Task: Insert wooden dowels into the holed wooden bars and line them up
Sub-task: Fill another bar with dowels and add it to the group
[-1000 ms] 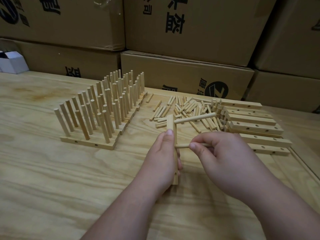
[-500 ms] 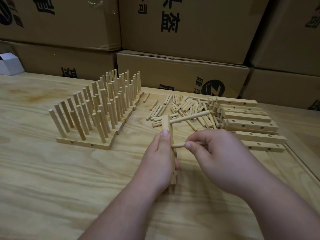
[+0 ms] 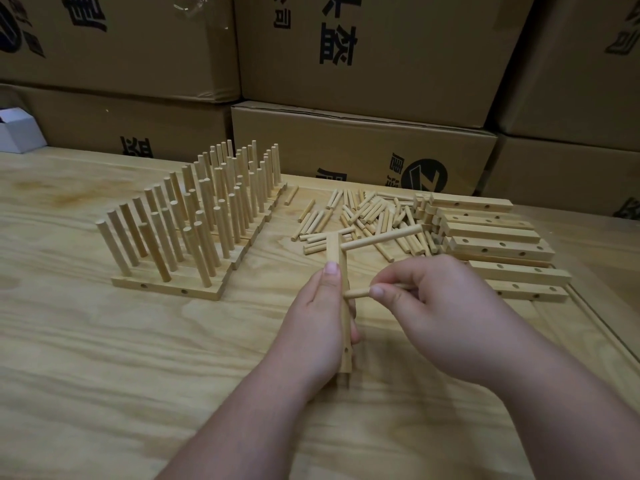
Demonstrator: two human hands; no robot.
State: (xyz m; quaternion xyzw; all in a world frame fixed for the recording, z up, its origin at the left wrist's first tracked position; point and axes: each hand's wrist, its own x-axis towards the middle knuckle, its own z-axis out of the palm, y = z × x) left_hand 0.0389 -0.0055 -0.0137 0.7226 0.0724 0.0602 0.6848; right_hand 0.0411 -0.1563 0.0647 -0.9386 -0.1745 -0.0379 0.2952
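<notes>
1. The left hand [image 3: 320,317] grips a holed wooden bar [image 3: 341,303] that stands on its edge on the table [image 3: 104,375]. The fingers are curled around the bar and the thumb lies straight along its top.
2. The right hand [image 3: 440,313] pinches a dowel [image 3: 358,292] between the thumb and the forefinger. The other fingers are curled in. The free end of the dowel touches the side of the bar near its middle.
3. One inserted dowel [image 3: 381,237] already sticks out of the bar near its far end, pointing to about 2 o'clock.
4. At 10 o'clock from the hands stands a row of finished bars [image 3: 194,220], close side by side, with many upright dowels. I cannot count them exactly.
5. At 12 to 1 o'clock lies a pile of loose dowels [image 3: 363,216], too many to count.
6. At 2 o'clock lie about six empty bars [image 3: 498,247].
7. The table edge runs near the right side, at 3 o'clock. Bare table lies toward 6 to 9 o'clock.
8. Cardboard boxes [image 3: 363,143] stand behind the table.
</notes>
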